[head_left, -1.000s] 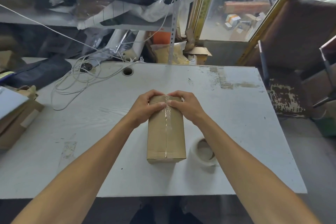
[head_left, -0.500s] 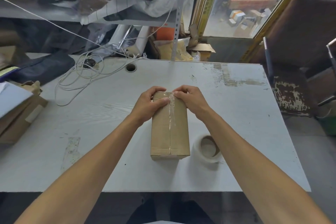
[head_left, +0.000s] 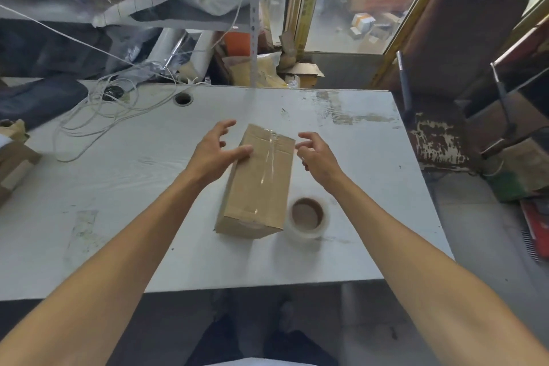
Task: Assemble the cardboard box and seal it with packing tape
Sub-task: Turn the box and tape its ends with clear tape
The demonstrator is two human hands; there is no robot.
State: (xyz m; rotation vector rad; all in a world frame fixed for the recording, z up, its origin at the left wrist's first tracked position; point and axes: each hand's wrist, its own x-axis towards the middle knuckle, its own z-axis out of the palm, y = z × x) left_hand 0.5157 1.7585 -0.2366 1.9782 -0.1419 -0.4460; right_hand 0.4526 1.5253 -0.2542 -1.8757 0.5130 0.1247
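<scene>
Clutter fills the back of the room beyond my white table point(head_left: 124, 187): plastic sheeting piled on a shelf, rolls and cardboard scraps stacked against the wall, and a glass door with a yellow frame on the right. On the table lies the cardboard box point(head_left: 255, 184), closed, long and narrow, lying flat and turned a little so its far end points away and to the right. A strip of clear tape point(head_left: 269, 163) runs lengthwise down the middle of its top face and wraps over the far end. My left hand point(head_left: 212, 151) sits at the box's far left corner, fingers spread and loosely bent, with the thumb lying against the top left edge of the box; the other fingers are apart from it. My right hand point(head_left: 316, 154) hangs just beside the far right corner, fingers relaxed and slightly curled, holding nothing; I cannot tell whether a fingertip brushes the cardboard. The roll of packing tape point(head_left: 307, 217) lies flat on the table, touching or almost touching the near right corner of the box. A tangle of white cable point(head_left: 98, 116) lies on the far left of the table near a round cable hole point(head_left: 182, 98). More cardboard point(head_left: 15, 163) sits at the left edge
</scene>
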